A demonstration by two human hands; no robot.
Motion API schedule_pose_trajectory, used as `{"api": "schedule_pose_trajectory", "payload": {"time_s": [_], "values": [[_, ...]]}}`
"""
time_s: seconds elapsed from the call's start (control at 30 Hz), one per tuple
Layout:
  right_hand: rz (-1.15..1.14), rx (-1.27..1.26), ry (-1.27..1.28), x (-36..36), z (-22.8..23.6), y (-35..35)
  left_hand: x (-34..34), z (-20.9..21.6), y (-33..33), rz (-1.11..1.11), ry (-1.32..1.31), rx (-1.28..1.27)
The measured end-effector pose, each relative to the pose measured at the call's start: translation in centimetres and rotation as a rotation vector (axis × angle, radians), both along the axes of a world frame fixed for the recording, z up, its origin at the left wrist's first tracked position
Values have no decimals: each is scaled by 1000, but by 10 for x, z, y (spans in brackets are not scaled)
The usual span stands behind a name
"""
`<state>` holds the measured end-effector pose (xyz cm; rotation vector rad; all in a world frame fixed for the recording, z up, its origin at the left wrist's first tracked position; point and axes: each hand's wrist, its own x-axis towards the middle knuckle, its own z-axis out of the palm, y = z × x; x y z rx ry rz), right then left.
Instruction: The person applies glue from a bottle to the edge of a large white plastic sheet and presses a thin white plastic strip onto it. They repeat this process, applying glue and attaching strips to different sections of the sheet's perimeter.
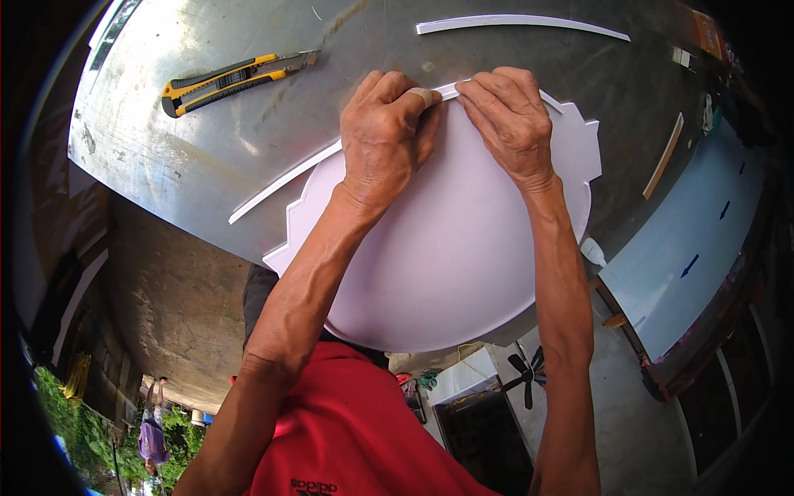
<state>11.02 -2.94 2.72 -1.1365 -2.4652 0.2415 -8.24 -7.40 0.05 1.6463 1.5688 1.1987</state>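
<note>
Work surface: a large sheet-metal tabletop [207,157], dull grey, scuffed and streaked, with glare patches toward its upper left; its edges bow in the fisheye view. Lying on it, overhanging the near edge toward the person, is a white panel [447,248], smooth and matte, foam-like or plastic, with a rounded lower outline and stepped, notched corners at the left and upper right. A long thin white strip [285,182], flat and flexible, runs along the panel's upper left edge and curves up to the top of the panel, where both hands meet. Left hand [385,136]: fingers curled down, pressing the strip against the panel's top rim, with a pale band of tape on one fingertip. Right hand [509,120]: fingers bent and closed, pinching the same strip just beside the left hand; the two hands nearly touch. A second white strip [521,23], gently arched, lies apart near the table's far edge. A utility knife [236,78], yellow and black body with metal blade tip, lies at the upper left of the table, well apart from the hands. A narrow wooden slat [664,155] rests at the right edge. Right of the table: a pale blue board [695,240] with small dark arrow marks. Below: concrete floor [165,314], a black fan [526,374], the person's red shirt [356,430], greenery at lower left.
</note>
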Motion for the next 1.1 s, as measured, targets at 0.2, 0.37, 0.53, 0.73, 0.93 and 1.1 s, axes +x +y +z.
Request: {"api": "schedule_pose_trajectory", "payload": {"time_s": [0.2,0.37,0.53,0.73,0.93,1.1], "values": [[-53,10,32,-9,-2,-4,2,4,-1,25,42,-13],[-16,-12,12,-5,1,-3,1,3,-3,14,49,-16],[16,-18,14,-8,0,-4,-1,1,-3,3,37,-11],[-32,11,39,-13,-4,-8,2,3,-4,38,37,-35],[-228,71,29,-17,4,-23,0,6,-5,5,59,9],[-429,69,53,-2,1,-46,0,7,-4,-7,67,27]]}}
